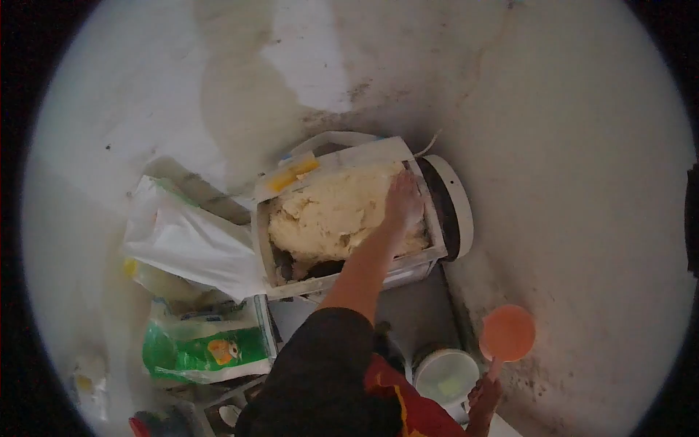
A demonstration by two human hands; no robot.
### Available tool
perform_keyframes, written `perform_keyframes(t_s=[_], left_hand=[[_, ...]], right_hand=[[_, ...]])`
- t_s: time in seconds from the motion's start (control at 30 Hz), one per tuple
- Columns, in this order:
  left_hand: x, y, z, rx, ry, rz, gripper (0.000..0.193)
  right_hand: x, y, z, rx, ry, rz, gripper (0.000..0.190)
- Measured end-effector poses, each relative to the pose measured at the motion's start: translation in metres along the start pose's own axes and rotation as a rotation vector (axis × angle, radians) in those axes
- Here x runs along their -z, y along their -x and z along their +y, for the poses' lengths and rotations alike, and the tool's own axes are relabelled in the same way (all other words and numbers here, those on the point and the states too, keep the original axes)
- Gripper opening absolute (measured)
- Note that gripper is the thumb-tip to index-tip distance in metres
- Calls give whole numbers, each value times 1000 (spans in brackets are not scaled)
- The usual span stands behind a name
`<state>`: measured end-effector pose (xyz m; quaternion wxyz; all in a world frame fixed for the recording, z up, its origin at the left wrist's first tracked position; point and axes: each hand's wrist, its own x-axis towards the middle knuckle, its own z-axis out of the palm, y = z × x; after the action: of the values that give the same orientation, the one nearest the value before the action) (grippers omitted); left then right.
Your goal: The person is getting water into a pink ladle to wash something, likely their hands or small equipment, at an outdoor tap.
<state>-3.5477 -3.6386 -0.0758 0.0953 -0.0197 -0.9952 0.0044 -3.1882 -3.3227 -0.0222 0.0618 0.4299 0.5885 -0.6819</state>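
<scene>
A large mass of pale dough [333, 213] fills most of a rectangular, white-rimmed bin [262, 240], apparently a mixing machine's bowl. My left hand [404, 199] reaches across and touches the dough at its right end, near the bin's wall; its fingertips are partly hidden, and whether they grip any dough is unclear. At the lower right, my right hand [483, 401] is closed on the handle of an orange plastic dipper [508, 333], held out to the right of a round whitish container [448, 377]. What the dipper holds cannot be made out.
A white rounded housing [456, 207] adjoins the bin's right side. White plastic sheeting [191, 240] lies against its left. Below that is a green and white plastic package [207, 349]. Stained pale walls [568, 164] stand behind and to the right. A cord [431, 143] rises behind the bin.
</scene>
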Motion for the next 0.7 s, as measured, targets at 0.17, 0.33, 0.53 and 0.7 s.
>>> perform_keyframes(t_s=[0.17,0.33,0.53,0.7], left_hand=[[-12,36,-35,19,-4,108,57],[-8,87,-76,14,-72,4,60],[-14,76,-100,289,234,-438,61],[-6,91,-139,305,1469,-351,69]], right_hand=[[8,-1,1,-5,-11,6,7],[38,-23,27,-93,29,-29,10],[11,-12,11,-43,-99,14,7],[20,-37,25,37,21,-61,7]])
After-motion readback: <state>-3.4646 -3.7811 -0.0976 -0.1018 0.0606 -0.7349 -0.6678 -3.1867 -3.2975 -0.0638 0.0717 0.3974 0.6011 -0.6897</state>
